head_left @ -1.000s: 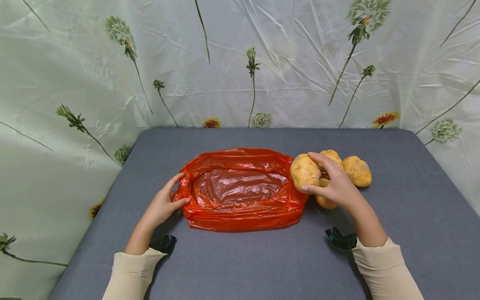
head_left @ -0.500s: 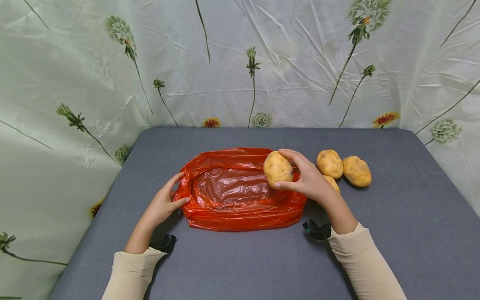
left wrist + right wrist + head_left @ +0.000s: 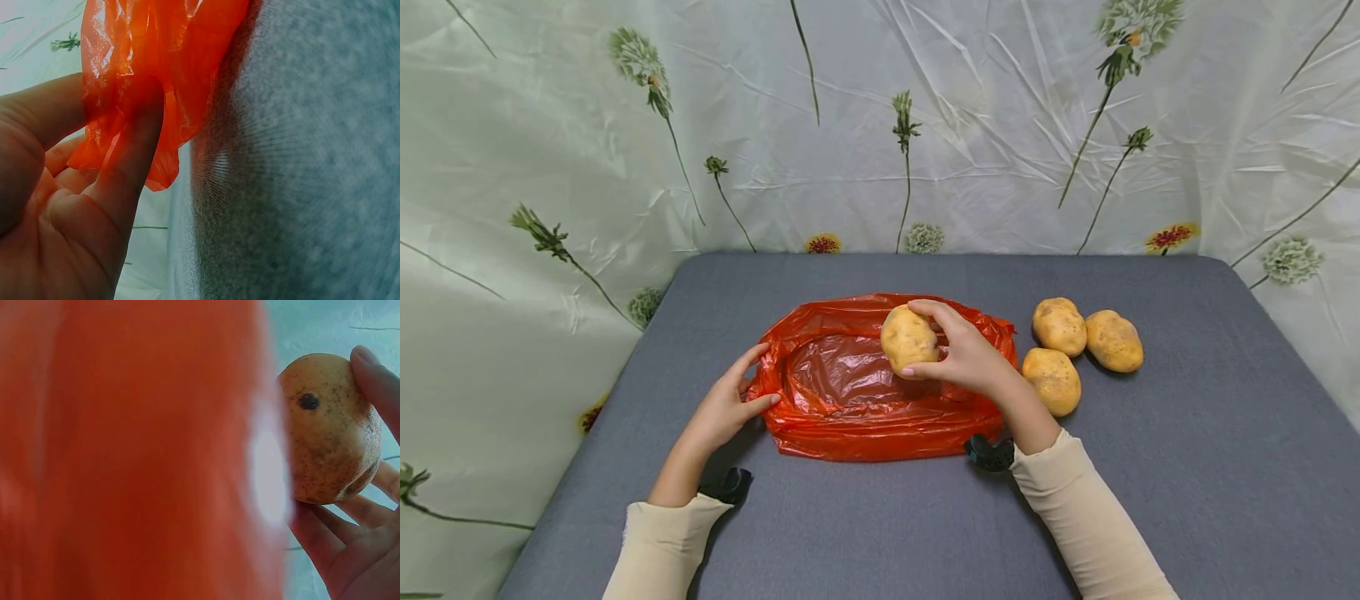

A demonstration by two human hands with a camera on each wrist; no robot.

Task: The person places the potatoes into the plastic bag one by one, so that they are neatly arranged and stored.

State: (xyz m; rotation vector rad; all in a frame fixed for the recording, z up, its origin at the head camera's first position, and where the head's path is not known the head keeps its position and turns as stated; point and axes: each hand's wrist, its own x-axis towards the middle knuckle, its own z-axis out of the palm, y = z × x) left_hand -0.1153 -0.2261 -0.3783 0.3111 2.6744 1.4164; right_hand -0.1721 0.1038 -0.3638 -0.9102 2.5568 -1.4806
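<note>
Gripping a potato (image 3: 907,340), right hand (image 3: 964,354) hovers over the bag mouth (image 3: 842,367); left hand (image 3: 722,410) pinches its edge (image 3: 768,373).

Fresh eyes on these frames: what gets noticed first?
The bright red plastic bag, lying open near the middle of the grey table, the left hand holding its left end. Next, the potato in the right hand above the bag's opening, and three more potatoes to its right.

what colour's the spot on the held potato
The potato has a blackish spot, best seen in the right wrist view.
</note>
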